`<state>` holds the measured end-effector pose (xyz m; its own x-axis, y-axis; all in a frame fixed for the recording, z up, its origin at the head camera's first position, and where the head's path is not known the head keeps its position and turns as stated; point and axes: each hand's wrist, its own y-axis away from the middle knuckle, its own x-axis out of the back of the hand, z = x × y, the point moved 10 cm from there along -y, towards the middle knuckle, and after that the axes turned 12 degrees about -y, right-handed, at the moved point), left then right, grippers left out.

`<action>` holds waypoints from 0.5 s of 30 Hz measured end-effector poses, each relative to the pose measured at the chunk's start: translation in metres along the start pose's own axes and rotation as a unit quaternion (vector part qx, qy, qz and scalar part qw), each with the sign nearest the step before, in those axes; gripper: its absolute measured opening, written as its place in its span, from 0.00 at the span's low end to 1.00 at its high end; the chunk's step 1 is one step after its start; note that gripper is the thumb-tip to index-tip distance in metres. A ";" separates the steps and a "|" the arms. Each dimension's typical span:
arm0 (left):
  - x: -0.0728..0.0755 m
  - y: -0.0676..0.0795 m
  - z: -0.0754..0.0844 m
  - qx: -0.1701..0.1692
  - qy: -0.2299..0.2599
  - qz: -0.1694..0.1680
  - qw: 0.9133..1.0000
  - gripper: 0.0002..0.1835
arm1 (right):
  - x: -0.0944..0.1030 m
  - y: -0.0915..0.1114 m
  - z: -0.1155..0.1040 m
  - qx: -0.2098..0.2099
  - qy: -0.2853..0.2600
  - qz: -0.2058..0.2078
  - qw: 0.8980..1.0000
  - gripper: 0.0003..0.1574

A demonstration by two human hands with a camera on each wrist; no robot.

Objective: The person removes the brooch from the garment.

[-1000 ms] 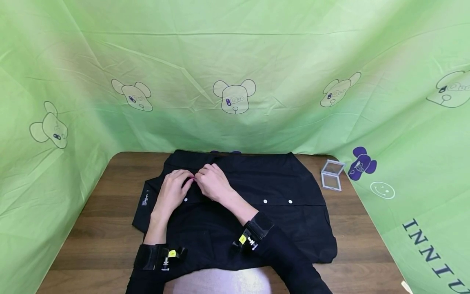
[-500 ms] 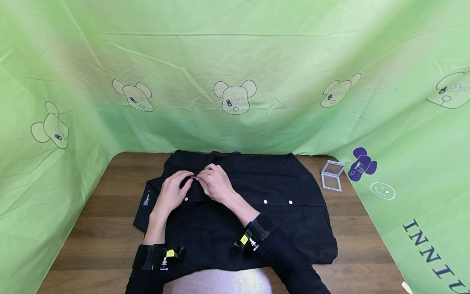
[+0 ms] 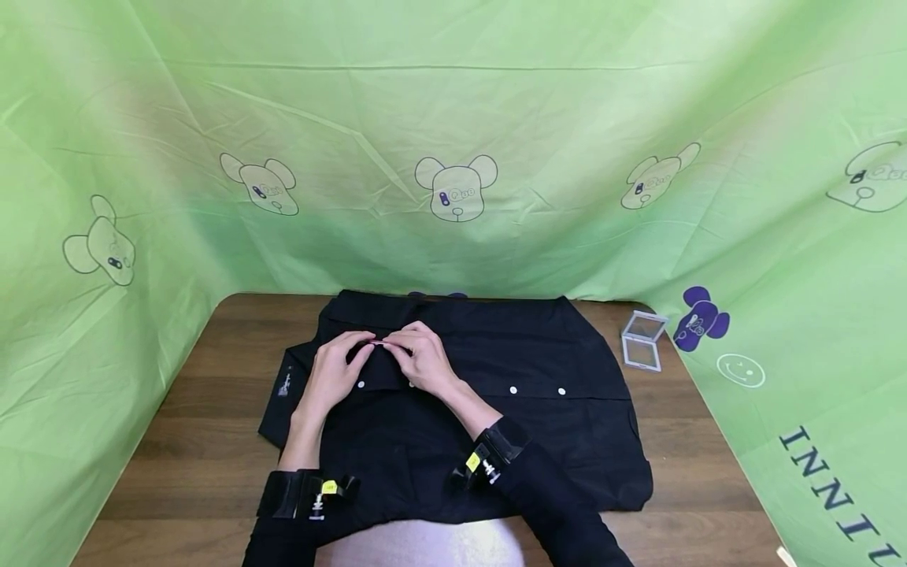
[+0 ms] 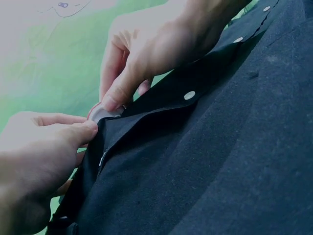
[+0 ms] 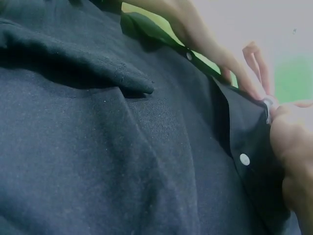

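Note:
A black shirt [image 3: 468,449] with white buttons lies spread on the table. Over its upper left part, my left hand [image 3: 331,374] and right hand [image 3: 421,358] meet fingertip to fingertip. Between them they pinch a small, thin, pale piece with a reddish edge [image 4: 100,112]; its exact kind cannot be told. In the left wrist view it sits right at a raised fold of the shirt's cloth. The right wrist view shows only a whitish bit of it between the fingertips. A white button [image 5: 244,159] lies on the placket close to my right hand.
An open, clear hinged case with a pale frame [image 3: 641,340] lies at the table's back right. Green cloth [image 3: 453,102] printed with bear heads hangs behind and at the sides. The brown wooden table [image 3: 191,441] shows around the shirt.
My right hand's fingers have shifted a little and now stand slightly farther right of the left fingertips, so more of the small piece shows. My left hand stays nearly in place.

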<state>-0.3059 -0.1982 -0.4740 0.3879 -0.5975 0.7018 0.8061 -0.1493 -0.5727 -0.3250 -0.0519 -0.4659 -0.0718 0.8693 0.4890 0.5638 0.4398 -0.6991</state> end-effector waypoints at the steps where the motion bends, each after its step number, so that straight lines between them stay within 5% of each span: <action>1: 0.000 0.000 0.000 -0.001 0.000 0.001 1.000 0.12 | 0.000 0.000 0.001 -0.003 -0.003 0.000 1.000 0.08; 15: 0.002 0.000 0.001 -0.003 -0.007 0.021 1.000 0.07 | -0.002 -0.001 0.002 -0.008 -0.011 -0.015 1.000 0.07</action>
<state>-0.3046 -0.1983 -0.4722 0.4275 -0.5928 0.6825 0.7860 -0.1293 -0.6045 -0.3270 -0.0530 -0.4674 -0.1073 0.8605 0.4980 0.5748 0.4623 -0.6751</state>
